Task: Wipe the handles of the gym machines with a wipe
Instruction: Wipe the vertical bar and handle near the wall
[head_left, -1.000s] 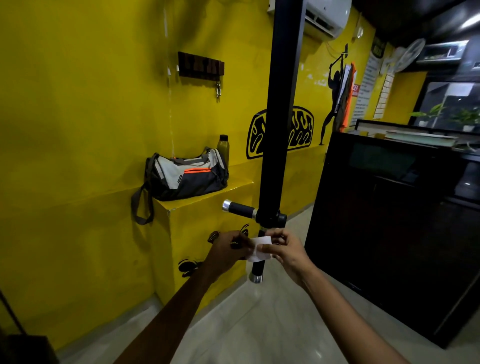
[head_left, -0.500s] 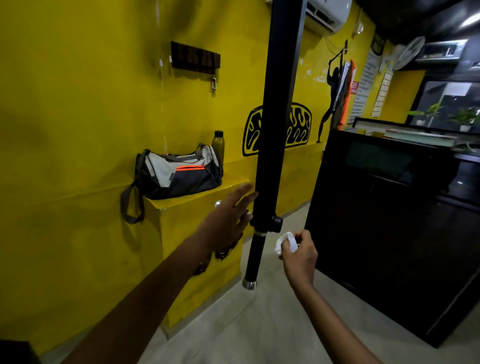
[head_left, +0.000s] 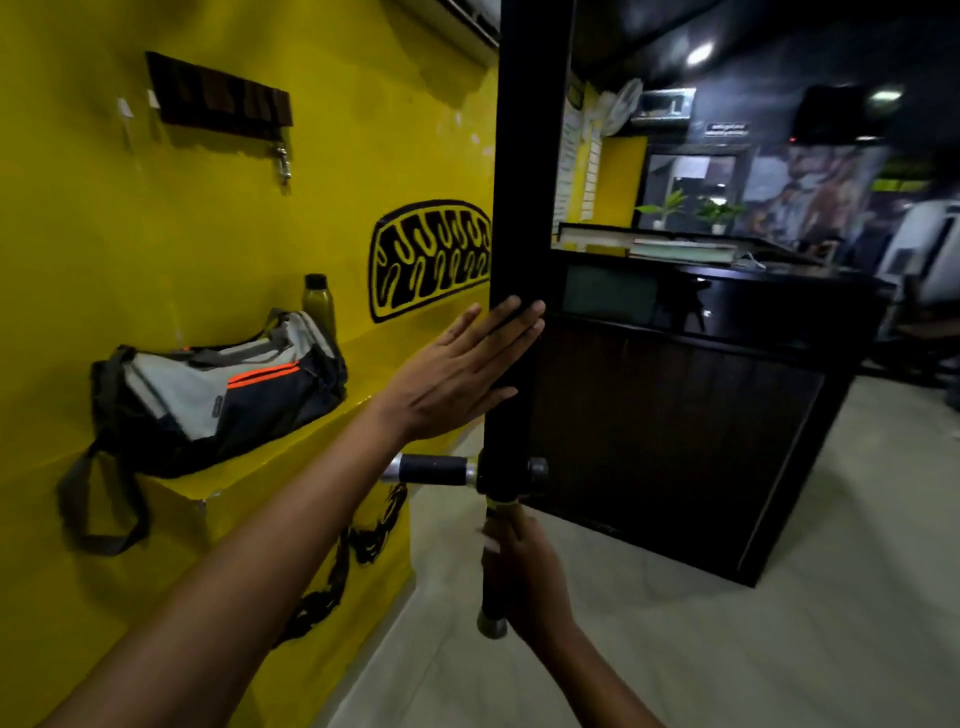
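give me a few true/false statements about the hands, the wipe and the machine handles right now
1. The left hand lies flat with straight fingers against the black upright post. True.
2. The right hand is wrapped round the lower vertical handle, with a bit of the white wipe showing at its fingers. True.
3. The left hand grips the horizontal side handle. False: that handle is bare, below the left hand.
4. The gym bag lies on the floor. False: it sits on the yellow ledge.
5. A bottle stands behind the bag. True.
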